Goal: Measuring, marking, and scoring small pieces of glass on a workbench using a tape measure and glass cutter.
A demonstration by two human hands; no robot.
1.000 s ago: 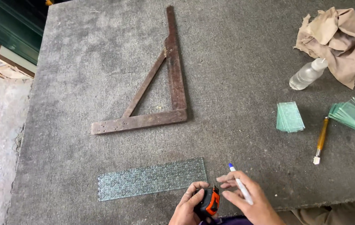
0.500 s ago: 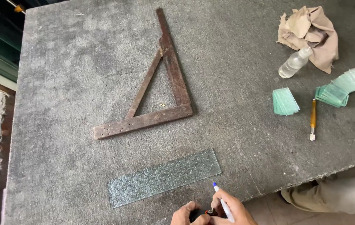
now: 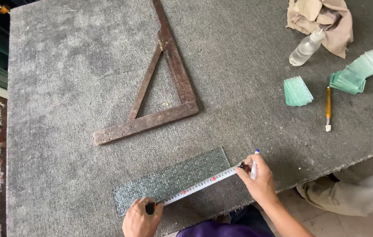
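Note:
A long strip of textured glass (image 3: 169,179) lies near the front edge of the grey felt table (image 3: 63,109). A tape measure's white blade (image 3: 204,184) is stretched along the strip's near edge. My left hand (image 3: 140,218) grips the tape measure's case at the strip's left end. At the strip's right end, my right hand (image 3: 259,179) pinches the tip of the blade and also holds a white marker (image 3: 254,168) with a blue cap, pointing away from me.
A rusty triangular metal square (image 3: 160,83) lies mid-table. At the right are a glass cutter (image 3: 327,108), stacks of small green glass pieces (image 3: 297,91) (image 3: 358,71), a clear squeeze bottle (image 3: 305,48) and a crumpled beige cloth (image 3: 322,17). The table edge runs beside my right hand.
My hands were together at the front edge holding the tape measure and marker. Now they are apart, with the tape pulled out along the glass strip. The camera view has shifted left.

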